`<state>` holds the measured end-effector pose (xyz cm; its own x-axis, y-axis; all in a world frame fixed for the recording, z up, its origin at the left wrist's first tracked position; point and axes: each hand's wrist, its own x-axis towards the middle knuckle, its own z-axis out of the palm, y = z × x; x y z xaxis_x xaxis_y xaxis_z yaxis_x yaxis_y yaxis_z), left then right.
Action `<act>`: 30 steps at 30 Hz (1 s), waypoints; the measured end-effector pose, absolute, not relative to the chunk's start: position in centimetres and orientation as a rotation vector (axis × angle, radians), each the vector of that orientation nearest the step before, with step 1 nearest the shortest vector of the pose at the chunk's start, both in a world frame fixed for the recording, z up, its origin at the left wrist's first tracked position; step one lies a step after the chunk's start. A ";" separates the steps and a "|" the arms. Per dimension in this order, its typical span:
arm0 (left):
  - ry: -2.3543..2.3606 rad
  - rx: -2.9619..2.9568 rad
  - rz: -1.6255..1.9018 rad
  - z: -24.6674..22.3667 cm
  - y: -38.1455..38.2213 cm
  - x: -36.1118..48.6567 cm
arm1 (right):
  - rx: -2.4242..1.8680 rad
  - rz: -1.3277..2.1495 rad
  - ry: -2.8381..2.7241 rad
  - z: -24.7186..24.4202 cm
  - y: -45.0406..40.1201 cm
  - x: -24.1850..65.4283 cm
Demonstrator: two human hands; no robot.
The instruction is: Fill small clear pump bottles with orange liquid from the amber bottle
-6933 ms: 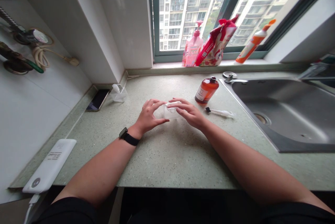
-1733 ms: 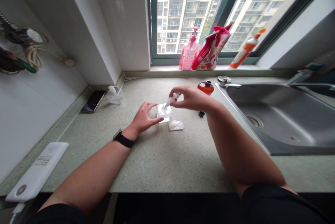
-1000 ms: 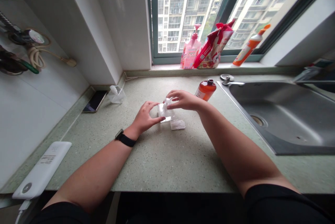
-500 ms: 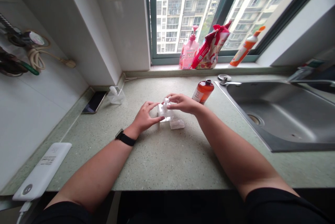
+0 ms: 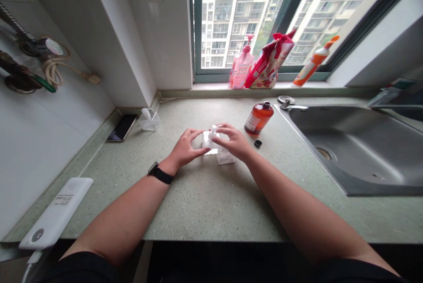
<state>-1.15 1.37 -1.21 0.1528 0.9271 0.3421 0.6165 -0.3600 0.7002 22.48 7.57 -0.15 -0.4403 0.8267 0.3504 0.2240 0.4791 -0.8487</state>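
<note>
Kitchen, domestic in look. Speckled counter point(image 5: 211, 206) under the fingers point(image 5: 197, 133); metal sink point(image 5: 357, 146) to their right. Window point(image 5: 198, 23) beyond them, facing tall apartment blocks point(image 5: 228, 18).

Head camera, looking forward and down, counter point(image 5: 211, 203) near

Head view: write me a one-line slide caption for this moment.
Left hand around a clear bottle, right hand at its pump; an open amber bottle stands nearby.

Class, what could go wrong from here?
The uncapped amber bottle stands near the right hand; a bump might spill it. The clear pump bottle might slide if the left hand's hold loosens. The white power bank lies at the edge of the counter; its hanging cable might snag.
</note>
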 end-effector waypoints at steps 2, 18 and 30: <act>1.467 2.043 1.065 -1.2 1.4 -1.2 | -0.874 0.985 -1.901 -0.3 7.3 22.5; 1.433 2.020 1.076 -0.9 1.3 -1.1 | -0.786 1.134 -1.786 -0.7 7.4 23.0; 1.465 2.024 1.047 -0.9 1.2 -1.2 | -0.769 1.157 -1.826 -0.9 7.6 23.3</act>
<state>-1.17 1.23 -0.92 0.1571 0.9328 0.3244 0.6087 -0.3501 0.7119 23.27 7.64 -0.90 -0.4759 0.8211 0.3151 0.0656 0.3904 -0.9183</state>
